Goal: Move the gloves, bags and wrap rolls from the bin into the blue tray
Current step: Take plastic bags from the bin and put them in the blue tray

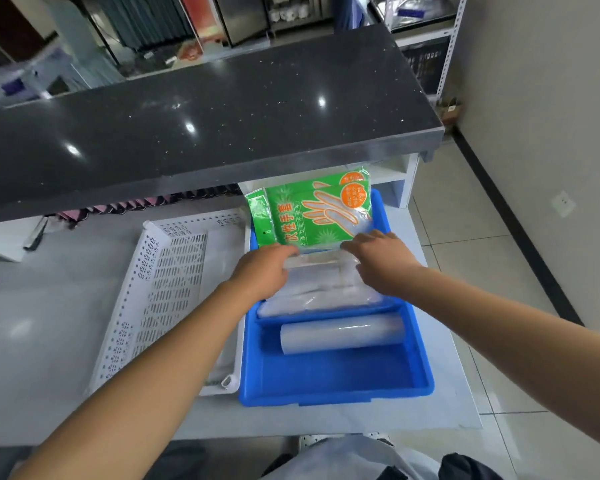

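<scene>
Head view: clear bags [321, 285] are pressed into the blue tray's [420, 358] middle by the left hand [262, 271] and right hand [383, 261], fingers loosely curled on them. The leaning glove packs [312, 213] could be toppled if nudged.

The smooth blue plastic tray [421, 358] looks glossy. The clear wrap roll [340, 334] and clear film bags [319, 289] shine. The green printed glove packets [312, 213] are glossy film. The white perforated plastic bin [160, 289] looks matt. The dark speckled stone counter [205, 123] is polished.
</scene>
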Available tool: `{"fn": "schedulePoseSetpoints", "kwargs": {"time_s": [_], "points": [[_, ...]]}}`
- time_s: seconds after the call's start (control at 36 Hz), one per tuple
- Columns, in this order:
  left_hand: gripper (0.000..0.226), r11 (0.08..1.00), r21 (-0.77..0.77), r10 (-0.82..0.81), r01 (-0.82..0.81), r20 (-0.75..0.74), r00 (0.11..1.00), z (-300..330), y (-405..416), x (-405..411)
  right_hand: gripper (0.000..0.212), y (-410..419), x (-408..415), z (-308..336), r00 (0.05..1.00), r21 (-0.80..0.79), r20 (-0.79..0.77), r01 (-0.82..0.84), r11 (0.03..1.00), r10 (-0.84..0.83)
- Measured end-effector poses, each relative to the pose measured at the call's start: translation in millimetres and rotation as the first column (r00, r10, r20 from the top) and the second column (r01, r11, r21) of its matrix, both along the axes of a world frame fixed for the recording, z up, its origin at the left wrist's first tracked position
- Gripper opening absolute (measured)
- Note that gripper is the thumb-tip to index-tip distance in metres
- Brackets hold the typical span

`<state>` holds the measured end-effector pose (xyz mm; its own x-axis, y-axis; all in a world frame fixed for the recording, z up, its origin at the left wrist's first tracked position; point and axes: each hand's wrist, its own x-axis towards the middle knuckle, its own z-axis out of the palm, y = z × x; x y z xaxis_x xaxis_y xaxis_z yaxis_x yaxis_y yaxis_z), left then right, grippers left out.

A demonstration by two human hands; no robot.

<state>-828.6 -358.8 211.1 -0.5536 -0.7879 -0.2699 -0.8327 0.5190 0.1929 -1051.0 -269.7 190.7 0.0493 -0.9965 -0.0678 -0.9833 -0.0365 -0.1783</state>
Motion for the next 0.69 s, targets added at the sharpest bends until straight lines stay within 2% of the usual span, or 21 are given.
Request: {"fn": "schedulePoseSetpoints", "kwargs": {"time_s": [0.06,0.11,0.28,0.47,0.61,0.69], "points": [[0.055,0.989,-0.147,-0.022,0.008,-0.092,0.996,-6.4,11.1,3.3,0.050,6.5,0.9,-7.4,1.000,-0.060,-0.003,0.019,0.998,-0.019],[0.055,0.978,-0.207,-0.045,0.013,-0.151,0.988,-12.5,21.7,5.7,0.048,12.1,1.2,-14.2,0.999,-0.078,0.009,0.034,0.996,-0.034],[0.062,0.992,-0.124,-0.013,0.003,-0.083,0.996,-33.3,41.7,11.6,0.048,18.7,1.7,-23.2,0.998,-0.088,0.053,0.019,0.996,-0.014],[0.071,0.998,-0.062,0.024,-0.030,-0.105,0.994,-36.2,44.1,13.1,0.058,15.4,3.2,-13.4,0.990,-0.013,0.131,0.048,0.999,-0.046],[0.069,0.989,0.055,0.145,-0.136,-0.215,0.966,-13.4,52.8,28.8,0.059,21.1,25.1,13.9,0.982,0.030,0.179,0.055,0.998,-0.059],[0.068,0.982,0.070,0.189,-0.176,-0.282,0.941,4.2,68.6,54.9,0.058,30.8,49.8,35.9,0.973,0.036,0.227,0.020,0.999,-0.028]]}}
